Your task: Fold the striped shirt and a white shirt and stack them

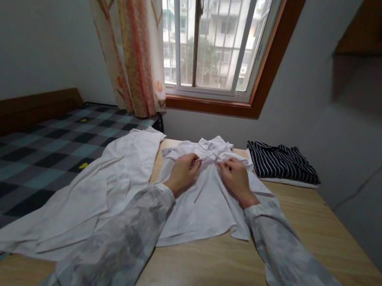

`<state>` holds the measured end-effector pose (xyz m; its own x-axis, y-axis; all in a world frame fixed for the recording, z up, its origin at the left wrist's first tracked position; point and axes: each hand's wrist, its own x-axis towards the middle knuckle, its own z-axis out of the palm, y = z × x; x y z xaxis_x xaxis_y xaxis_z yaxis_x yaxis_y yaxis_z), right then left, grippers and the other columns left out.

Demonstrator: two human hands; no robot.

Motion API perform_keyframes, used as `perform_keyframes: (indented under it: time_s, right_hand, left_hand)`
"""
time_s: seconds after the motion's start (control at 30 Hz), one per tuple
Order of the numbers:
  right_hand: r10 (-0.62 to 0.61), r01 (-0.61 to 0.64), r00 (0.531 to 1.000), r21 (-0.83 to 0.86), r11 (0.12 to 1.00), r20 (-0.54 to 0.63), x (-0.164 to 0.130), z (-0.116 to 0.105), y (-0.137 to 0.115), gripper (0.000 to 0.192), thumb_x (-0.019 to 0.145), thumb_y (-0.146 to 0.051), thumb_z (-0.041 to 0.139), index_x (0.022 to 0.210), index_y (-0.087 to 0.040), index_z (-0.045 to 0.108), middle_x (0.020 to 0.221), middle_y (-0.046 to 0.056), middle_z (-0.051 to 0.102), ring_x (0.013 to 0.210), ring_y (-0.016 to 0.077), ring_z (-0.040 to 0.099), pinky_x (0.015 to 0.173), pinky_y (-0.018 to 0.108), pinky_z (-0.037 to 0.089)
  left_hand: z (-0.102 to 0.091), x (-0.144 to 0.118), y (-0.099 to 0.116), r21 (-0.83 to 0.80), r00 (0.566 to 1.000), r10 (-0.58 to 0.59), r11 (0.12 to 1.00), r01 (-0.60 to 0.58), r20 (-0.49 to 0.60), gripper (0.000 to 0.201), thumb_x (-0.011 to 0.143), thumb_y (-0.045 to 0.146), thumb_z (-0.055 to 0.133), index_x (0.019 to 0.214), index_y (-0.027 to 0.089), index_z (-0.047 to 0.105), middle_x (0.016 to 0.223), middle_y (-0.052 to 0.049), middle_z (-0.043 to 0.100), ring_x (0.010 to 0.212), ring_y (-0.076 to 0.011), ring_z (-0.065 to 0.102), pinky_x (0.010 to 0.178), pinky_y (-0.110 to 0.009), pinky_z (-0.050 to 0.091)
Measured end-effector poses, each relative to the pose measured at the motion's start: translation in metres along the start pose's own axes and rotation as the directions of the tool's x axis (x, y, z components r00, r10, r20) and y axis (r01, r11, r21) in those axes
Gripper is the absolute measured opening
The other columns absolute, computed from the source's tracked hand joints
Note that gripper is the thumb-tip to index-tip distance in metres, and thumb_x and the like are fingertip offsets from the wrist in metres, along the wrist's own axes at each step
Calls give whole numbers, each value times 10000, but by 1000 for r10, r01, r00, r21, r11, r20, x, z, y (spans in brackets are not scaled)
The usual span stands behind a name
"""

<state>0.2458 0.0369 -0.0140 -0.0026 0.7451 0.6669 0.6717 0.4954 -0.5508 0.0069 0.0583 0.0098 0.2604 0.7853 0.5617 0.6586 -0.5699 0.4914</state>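
A white shirt (197, 208) lies spread on the wooden table, its collar toward the window and its hem toward me. On the upper left of its front, my left hand (185, 170) pinches the cloth between thumb and fingers. Across from it, my right hand (236, 176) pinches the same shirt a little below the collar. A short stretch of fabric lies between the two hands. The fine detail at my fingertips is too small to make out.
Another white garment (91, 204) lies along the table's left side, overlapping the checked bed (45, 152). Folded black-and-white striped clothing (283, 162) rests at the far right corner of the table (204, 278). Beyond are a window (217, 34) and a floral curtain (130, 28).
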Motion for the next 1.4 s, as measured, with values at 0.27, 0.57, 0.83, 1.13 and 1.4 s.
perform_keyframes:
  time_s: [0.27,0.57,0.83,1.13,1.4]
  right_hand:
    - [277,-269,961,286,920,13,-26,4,-2,285,886,-472,783,965,-203,834,888,60,830,783,244,732,762,355,571]
    - [306,-306,949,444,842,75,-25,10,1,267,854,-408,758,1018,-214,840,1045,94,861,971,292,802,948,435,624]
    - [285,-283,957,340,897,44,-24,5,-4,207,864,-426,755,884,-219,763,877,50,808,773,226,722,756,345,569]
    - [215,-221,975,291,931,54,-23,4,-7,280,906,-490,741,844,-217,720,758,29,727,681,197,619,657,316,485]
    - [181,-192,981,370,909,63,-25,8,-15,241,932,-442,730,949,-210,794,934,68,817,838,238,725,809,352,564]
  left_hand:
    - [27,-17,17,-161,989,46,987,-23,142,206,1008,378,693,980,189,770,894,-50,772,785,-195,653,733,-311,456]
    - [29,-15,8,-227,977,1,973,48,212,310,1011,457,654,889,193,764,844,-33,769,757,-187,649,701,-304,450]
    - [26,-16,11,-278,976,0,959,62,216,266,954,447,730,945,185,774,906,-44,793,798,-188,673,710,-290,490]
    - [27,-14,10,-358,974,-5,930,88,227,285,977,460,721,940,184,783,925,-53,805,845,-200,702,744,-297,525]
    - [24,-19,16,-172,988,63,984,-38,142,176,969,355,770,913,196,821,893,-52,788,758,-175,672,713,-296,492]
